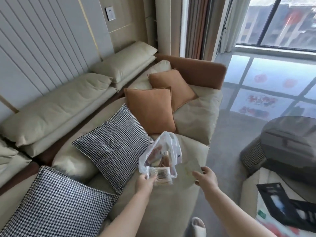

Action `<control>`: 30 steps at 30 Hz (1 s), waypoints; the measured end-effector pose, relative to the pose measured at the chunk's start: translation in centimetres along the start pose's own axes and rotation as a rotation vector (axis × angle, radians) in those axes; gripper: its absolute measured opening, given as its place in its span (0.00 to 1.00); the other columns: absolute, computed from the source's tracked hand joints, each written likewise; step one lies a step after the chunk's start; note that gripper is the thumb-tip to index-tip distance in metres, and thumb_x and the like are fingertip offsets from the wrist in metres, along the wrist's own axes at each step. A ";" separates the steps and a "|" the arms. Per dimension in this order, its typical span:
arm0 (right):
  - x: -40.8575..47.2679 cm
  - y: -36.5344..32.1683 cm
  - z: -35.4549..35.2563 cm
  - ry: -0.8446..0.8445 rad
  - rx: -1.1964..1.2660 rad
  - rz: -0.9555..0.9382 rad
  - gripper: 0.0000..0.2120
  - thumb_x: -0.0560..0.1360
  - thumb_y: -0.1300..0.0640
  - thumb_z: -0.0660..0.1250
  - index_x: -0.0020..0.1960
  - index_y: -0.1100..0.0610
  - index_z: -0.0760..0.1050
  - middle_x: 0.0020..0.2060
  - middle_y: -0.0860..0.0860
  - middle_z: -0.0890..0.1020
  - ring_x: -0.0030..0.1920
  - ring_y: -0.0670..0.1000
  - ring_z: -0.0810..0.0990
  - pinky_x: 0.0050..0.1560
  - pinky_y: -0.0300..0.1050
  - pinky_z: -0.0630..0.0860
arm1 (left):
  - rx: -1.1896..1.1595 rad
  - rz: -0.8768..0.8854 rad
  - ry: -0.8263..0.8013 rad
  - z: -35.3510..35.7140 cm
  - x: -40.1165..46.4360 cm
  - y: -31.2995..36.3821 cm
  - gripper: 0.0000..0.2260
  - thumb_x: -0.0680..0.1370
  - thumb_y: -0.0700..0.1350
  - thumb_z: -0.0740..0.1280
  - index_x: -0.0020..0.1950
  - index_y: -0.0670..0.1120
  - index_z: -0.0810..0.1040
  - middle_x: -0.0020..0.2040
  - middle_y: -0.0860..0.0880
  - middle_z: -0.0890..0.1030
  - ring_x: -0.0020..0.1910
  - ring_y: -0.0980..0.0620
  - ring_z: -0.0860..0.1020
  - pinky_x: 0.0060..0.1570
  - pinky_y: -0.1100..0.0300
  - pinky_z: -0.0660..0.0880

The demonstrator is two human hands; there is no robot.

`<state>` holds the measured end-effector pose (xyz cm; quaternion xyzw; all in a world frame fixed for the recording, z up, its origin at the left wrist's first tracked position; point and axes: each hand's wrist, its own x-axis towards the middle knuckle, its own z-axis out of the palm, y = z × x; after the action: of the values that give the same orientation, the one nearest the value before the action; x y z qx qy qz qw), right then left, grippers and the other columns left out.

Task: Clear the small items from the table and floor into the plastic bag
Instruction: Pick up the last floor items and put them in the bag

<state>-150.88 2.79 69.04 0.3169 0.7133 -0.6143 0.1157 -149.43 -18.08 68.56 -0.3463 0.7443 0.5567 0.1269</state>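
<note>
Head view: left hand (145, 181) pinches the bag (160, 159) over the sofa (193, 120); right hand (205, 177), at its 3 o'clock, grips a pale sheet (186, 173). Best spread the mouth, then slide it in edgewise.

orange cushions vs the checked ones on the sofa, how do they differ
The two orange cushions are plain; the two checked cushions bear a fine black-and-white houndstooth pattern. The orange cushions overlap, the nearer one covering part of the farther; the checked cushions lie apart, the second closer to the camera. The orange ones sit farther along the sofa, toward the window. All four are square and lie on the seat.
</note>
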 end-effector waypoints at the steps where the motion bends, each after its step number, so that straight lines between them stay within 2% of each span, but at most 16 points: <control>1: 1.8 -0.3 0.5 -0.009 -0.029 -0.003 0.16 0.71 0.62 0.68 0.58 0.60 0.74 0.50 0.57 0.80 0.40 0.55 0.80 0.49 0.52 0.80 | -0.015 -0.017 0.022 0.8 1.1 0.1 0.08 0.76 0.47 0.69 0.49 0.43 0.79 0.40 0.46 0.80 0.36 0.51 0.75 0.32 0.60 0.68; 4: 7.0 -1.1 1.9 -0.059 -0.128 0.028 0.14 0.71 0.62 0.67 0.56 0.58 0.75 0.48 0.57 0.81 0.42 0.55 0.81 0.51 0.53 0.80 | -0.115 -0.115 0.094 3.5 4.3 0.3 0.08 0.76 0.44 0.69 0.46 0.39 0.78 0.33 0.47 0.77 0.31 0.52 0.73 0.30 0.61 0.66; 6: 10.3 -1.3 2.9 -0.080 -0.242 0.042 0.10 0.70 0.60 0.66 0.52 0.55 0.76 0.45 0.52 0.82 0.43 0.55 0.82 0.51 0.54 0.79 | -0.145 -0.197 0.138 5.1 6.0 0.2 0.07 0.76 0.45 0.69 0.46 0.40 0.78 0.37 0.45 0.80 0.35 0.49 0.76 0.34 0.61 0.69; 8: 13.0 -2.0 4.2 -0.111 -0.339 0.031 0.06 0.71 0.58 0.65 0.48 0.52 0.76 0.41 0.50 0.82 0.42 0.53 0.81 0.47 0.50 0.79 | -0.174 -0.266 0.165 6.8 7.9 -0.2 0.08 0.74 0.47 0.69 0.43 0.42 0.78 0.38 0.44 0.80 0.36 0.47 0.75 0.37 0.59 0.70; 11: 16.8 -2.6 6.7 -0.167 -0.413 -0.001 0.05 0.75 0.60 0.61 0.46 0.55 0.76 0.40 0.51 0.80 0.39 0.51 0.77 0.37 0.42 0.71 | -0.239 -0.335 0.204 9.0 11.4 -1.1 0.08 0.67 0.47 0.68 0.37 0.43 0.73 0.32 0.44 0.74 0.32 0.49 0.70 0.35 0.57 0.67; 13: 18.9 -2.5 8.3 -0.193 -0.472 -0.018 0.07 0.76 0.61 0.60 0.47 0.54 0.76 0.42 0.51 0.80 0.39 0.50 0.76 0.35 0.41 0.70 | -0.258 -0.354 0.225 9.8 13.4 -0.7 0.07 0.70 0.44 0.67 0.37 0.42 0.73 0.31 0.44 0.74 0.30 0.49 0.70 0.33 0.58 0.68; 16: 21.8 -1.5 10.5 -0.208 -0.546 -0.023 0.10 0.76 0.60 0.59 0.54 0.54 0.76 0.47 0.51 0.82 0.45 0.53 0.79 0.42 0.44 0.75 | -0.298 -0.383 0.249 10.6 16.8 -0.7 0.05 0.77 0.39 0.64 0.43 0.40 0.74 0.33 0.45 0.77 0.29 0.50 0.73 0.31 0.60 0.72; 19: 24.3 -0.2 12.5 -0.235 -0.604 -0.037 0.12 0.77 0.60 0.58 0.58 0.52 0.73 0.51 0.50 0.82 0.48 0.54 0.80 0.46 0.48 0.78 | -0.205 -0.402 0.298 11.3 20.9 -2.4 0.06 0.78 0.41 0.63 0.47 0.39 0.77 0.40 0.42 0.82 0.35 0.47 0.78 0.43 0.53 0.77; 22: 26.3 1.4 14.4 -0.268 -0.698 -0.061 0.15 0.77 0.61 0.55 0.59 0.51 0.73 0.50 0.51 0.81 0.47 0.54 0.80 0.45 0.50 0.79 | -0.116 -0.448 0.322 11.7 24.0 -4.3 0.08 0.80 0.43 0.60 0.53 0.41 0.75 0.47 0.42 0.83 0.45 0.44 0.81 0.52 0.50 0.79; 26: 27.2 3.2 16.5 -0.332 -0.800 -0.116 0.24 0.77 0.65 0.51 0.69 0.50 0.68 0.57 0.54 0.80 0.55 0.56 0.79 0.52 0.51 0.78 | -0.052 -0.468 0.247 11.7 25.9 -6.7 0.13 0.79 0.42 0.58 0.61 0.48 0.76 0.56 0.43 0.82 0.56 0.41 0.79 0.62 0.45 0.73; 28: 26.9 3.5 16.9 -0.334 -0.800 -0.113 0.25 0.77 0.66 0.50 0.70 0.50 0.67 0.59 0.54 0.79 0.56 0.56 0.78 0.53 0.49 0.77 | -0.016 -0.462 0.207 11.5 25.8 -6.9 0.18 0.77 0.40 0.60 0.67 0.49 0.72 0.58 0.43 0.81 0.58 0.41 0.79 0.63 0.48 0.73; 30: 26.6 3.6 16.7 -0.314 -0.799 -0.112 0.22 0.76 0.64 0.53 0.67 0.52 0.69 0.57 0.54 0.80 0.54 0.56 0.78 0.50 0.48 0.77 | 0.012 -0.444 0.154 11.4 25.5 -6.4 0.21 0.75 0.39 0.61 0.69 0.48 0.70 0.56 0.44 0.82 0.56 0.43 0.80 0.60 0.51 0.75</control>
<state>-173.01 -4.63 47.81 0.1108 0.8849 -0.3361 0.3027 -165.99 -18.12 45.20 -0.5422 0.6606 0.4827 0.1913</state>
